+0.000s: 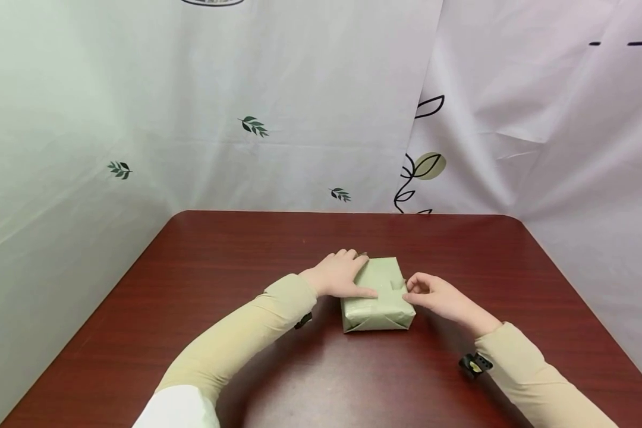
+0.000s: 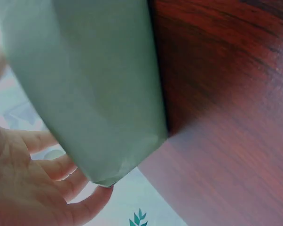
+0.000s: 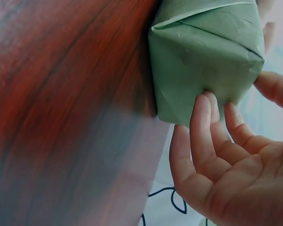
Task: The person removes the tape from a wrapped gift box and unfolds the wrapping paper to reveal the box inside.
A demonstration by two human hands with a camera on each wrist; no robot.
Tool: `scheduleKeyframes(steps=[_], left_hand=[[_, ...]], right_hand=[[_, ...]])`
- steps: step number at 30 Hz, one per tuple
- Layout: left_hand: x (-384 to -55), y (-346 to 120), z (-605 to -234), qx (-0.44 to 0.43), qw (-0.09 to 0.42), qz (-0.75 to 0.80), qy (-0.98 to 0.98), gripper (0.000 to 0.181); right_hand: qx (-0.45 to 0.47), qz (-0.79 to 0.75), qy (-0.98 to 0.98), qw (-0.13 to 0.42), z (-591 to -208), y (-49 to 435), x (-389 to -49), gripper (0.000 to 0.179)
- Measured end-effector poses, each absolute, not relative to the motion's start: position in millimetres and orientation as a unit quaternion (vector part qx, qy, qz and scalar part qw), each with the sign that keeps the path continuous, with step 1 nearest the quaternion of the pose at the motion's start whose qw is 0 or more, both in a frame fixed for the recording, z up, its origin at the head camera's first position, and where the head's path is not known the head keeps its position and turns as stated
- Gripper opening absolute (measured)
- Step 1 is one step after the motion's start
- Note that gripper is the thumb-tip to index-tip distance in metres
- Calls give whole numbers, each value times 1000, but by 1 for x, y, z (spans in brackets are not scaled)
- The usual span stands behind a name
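A box-shaped package [image 1: 377, 306] wrapped in pale green paper lies on the table, its near end showing folded paper. My left hand [image 1: 342, 276] rests over its left edge, thumb stretched across the top and fingers towards the far left corner. In the left wrist view, those fingers [image 2: 61, 165] show beyond the green side. At the right side is my right hand [image 1: 433, 294], its thumb touching the upper edge. The right wrist view shows its loosely bent fingers [image 3: 200, 127] against the side wall; no pinch on the paper can be made out.
The dark red-brown table [image 1: 235, 244] has rounded far corners. A white curtain [image 1: 299, 89] with leaf prints hangs behind it and along both sides. A black strap device [image 1: 475, 365] sits at my right wrist.
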State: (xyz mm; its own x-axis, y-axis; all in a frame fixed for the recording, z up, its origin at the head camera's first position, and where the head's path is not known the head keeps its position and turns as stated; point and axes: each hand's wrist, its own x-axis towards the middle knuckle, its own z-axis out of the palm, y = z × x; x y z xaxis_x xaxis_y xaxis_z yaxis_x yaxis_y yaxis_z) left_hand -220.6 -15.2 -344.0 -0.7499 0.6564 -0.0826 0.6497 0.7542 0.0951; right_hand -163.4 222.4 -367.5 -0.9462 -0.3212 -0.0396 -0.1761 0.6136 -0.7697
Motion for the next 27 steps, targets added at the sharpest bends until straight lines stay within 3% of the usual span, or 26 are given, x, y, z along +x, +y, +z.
scheduleKeyframes(steps=[6, 13, 21, 27], left_hand=[[-224, -22, -342, 337, 51, 66, 938, 56], [-224, -27, -341, 329, 44, 94, 939, 47], [-227, -39, -345, 297, 67, 177, 936, 38], [-227, -49, -345, 269, 124, 256, 920, 35]], right_hand=[[-137, -354, 925, -6, -365, 218, -161, 18], [-125, -288, 943, -107, -361, 213, -152, 18], [-94, -295, 949, -54, -353, 206, -141, 31], [-111, -319, 940, -51, -356, 203, -143, 36]])
